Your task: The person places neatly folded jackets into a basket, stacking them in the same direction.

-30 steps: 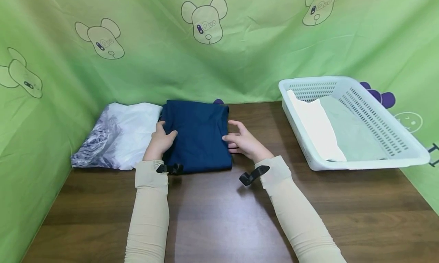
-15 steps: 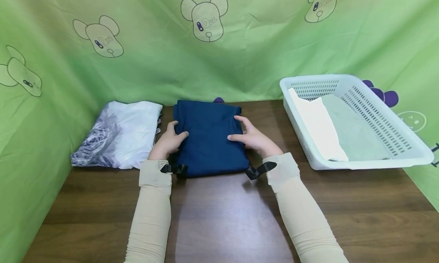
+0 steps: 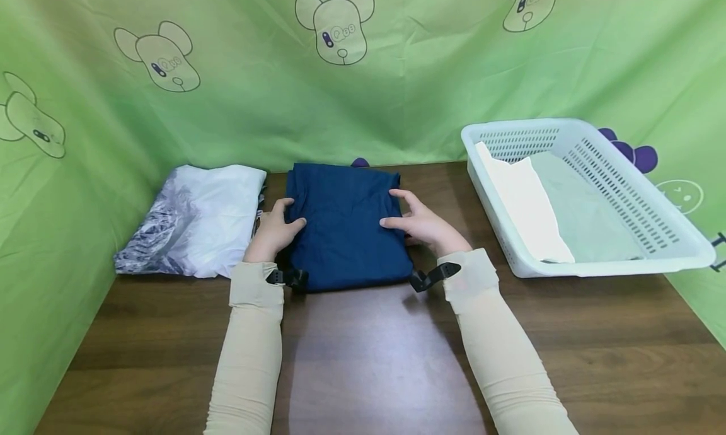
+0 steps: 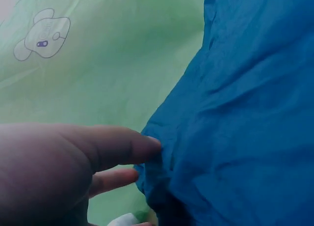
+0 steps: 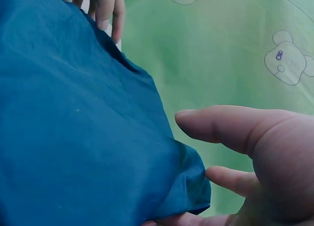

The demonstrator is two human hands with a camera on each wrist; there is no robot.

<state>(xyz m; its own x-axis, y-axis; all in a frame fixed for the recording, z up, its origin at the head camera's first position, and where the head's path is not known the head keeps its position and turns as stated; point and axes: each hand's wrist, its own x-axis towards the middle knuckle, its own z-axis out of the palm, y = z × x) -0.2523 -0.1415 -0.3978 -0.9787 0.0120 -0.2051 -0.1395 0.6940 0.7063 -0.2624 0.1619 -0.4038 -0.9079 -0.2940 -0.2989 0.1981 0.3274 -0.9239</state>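
Note:
A folded navy cloth (image 3: 346, 233) lies on the table near the back wall, squared off and slightly wrinkled. At its left edge is my left hand (image 3: 275, 230), thumb over the top and fingers spread along the side. My right hand (image 3: 422, 224) is at the opposite edge with thumb and index finger apart. The left wrist view has the thumb tip of the left hand (image 4: 73, 152) right at the cloth's (image 4: 245, 108) edge. In the right wrist view, fingertips of the right hand (image 5: 279, 152) meet a raised corner of the cloth (image 5: 98, 127), while the thumb stands off it.
A folded white cloth with a grey print (image 3: 198, 220) lies at the left. A pale plastic basket (image 3: 635, 270) stands at the right, with a white piece (image 3: 527, 208) inside. Green printed fabric (image 3: 408, 94) hangs behind and beside the wooden table (image 3: 357, 359).
Both hands and the navy cloth have shifted right, opening a gap from the white cloth. Over the last half second the hands and cloth have hardly moved.

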